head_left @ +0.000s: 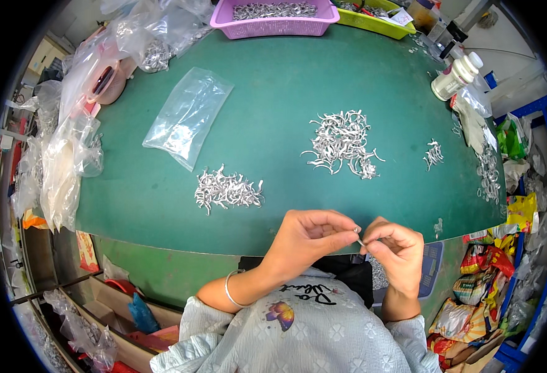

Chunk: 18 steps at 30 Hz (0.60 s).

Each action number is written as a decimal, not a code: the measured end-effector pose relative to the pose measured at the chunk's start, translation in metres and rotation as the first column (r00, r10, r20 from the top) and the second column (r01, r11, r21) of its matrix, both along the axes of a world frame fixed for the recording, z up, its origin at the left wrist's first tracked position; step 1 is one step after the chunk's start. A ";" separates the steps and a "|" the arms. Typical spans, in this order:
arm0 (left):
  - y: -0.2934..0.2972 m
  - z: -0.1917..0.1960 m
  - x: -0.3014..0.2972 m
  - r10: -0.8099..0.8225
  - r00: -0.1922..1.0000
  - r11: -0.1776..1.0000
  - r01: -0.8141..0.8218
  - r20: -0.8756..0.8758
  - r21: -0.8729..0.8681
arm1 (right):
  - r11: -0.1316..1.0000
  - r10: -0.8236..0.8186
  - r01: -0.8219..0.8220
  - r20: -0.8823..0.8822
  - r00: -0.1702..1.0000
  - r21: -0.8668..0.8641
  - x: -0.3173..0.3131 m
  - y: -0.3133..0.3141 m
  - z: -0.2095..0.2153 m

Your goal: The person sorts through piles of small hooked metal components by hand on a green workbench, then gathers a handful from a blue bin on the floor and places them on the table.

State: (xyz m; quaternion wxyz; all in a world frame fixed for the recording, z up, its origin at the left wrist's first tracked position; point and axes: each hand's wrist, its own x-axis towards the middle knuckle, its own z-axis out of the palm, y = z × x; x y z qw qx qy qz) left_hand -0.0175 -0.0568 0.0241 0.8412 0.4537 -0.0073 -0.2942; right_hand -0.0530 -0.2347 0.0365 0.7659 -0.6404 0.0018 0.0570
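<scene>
My left hand (314, 237) and my right hand (396, 248) meet just past the near edge of the green table (273, 81). Each pinches a small silvery metal piece (360, 239) between thumb and forefinger; it is too small to tell its exact kind, or whether it is one part or two joined. Beyond my hands lies a loose pile of curved silver metal pieces (340, 142). A second, lower pile of similar pieces (227, 189) sits to the left, and a small cluster (434, 155) lies at the right.
A clear plastic bag (189, 115) lies flat at left centre. At the far edge stand a purple basket (273, 26) and a yellow-green basket (373, 22) with metal pieces. A white bottle (457, 76) stands at the right. Plastic bags (59, 168) crowd the left edge.
</scene>
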 end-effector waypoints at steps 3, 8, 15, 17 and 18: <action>0.001 -0.001 -0.001 -0.008 1.000 1.000 0.008 0.001 -0.007 | 0.998 -0.020 0.019 0.007 1.000 0.060 -0.001 0.000 0.000; 0.000 -0.002 -0.004 0.016 0.996 0.998 -0.012 0.082 -0.058 | 0.995 -0.099 0.102 0.123 0.988 -0.019 -0.004 0.004 0.000; 0.001 0.001 -0.006 0.042 0.984 0.998 -0.035 0.173 -0.047 | 0.848 -0.015 0.321 0.587 0.810 -0.422 -0.005 0.007 0.004; 0.001 0.002 -0.007 0.058 0.980 0.997 -0.047 0.193 -0.060 | 0.810 -0.002 0.370 0.628 0.778 -0.455 -0.005 0.009 0.006; 0.000 0.001 -0.008 0.073 0.976 0.996 -0.059 0.203 -0.074 | 0.799 0.004 0.383 0.641 0.768 -0.464 -0.005 0.010 0.007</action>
